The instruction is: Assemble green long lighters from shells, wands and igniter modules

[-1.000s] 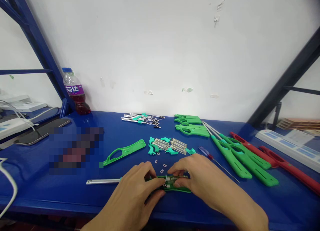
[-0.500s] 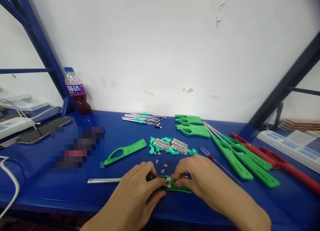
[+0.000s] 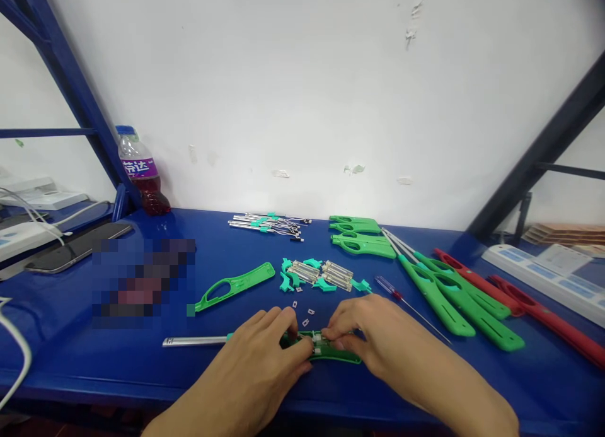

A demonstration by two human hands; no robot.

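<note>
Green shell lies long axis left-right on the blue bench, both hands equally near: left hand pinching its metal tube side, right hand's fingertips nearly closed over the other half, grip unclear.

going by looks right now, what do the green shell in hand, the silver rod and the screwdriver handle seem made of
Green shell: likely moulded plastic, satin, given its even colour and thin rim.
Silver rod: probably metal, smooth, judging by its shine.
Screwdriver handle: apparently plastic, glossy, as it looks see-through.
</note>
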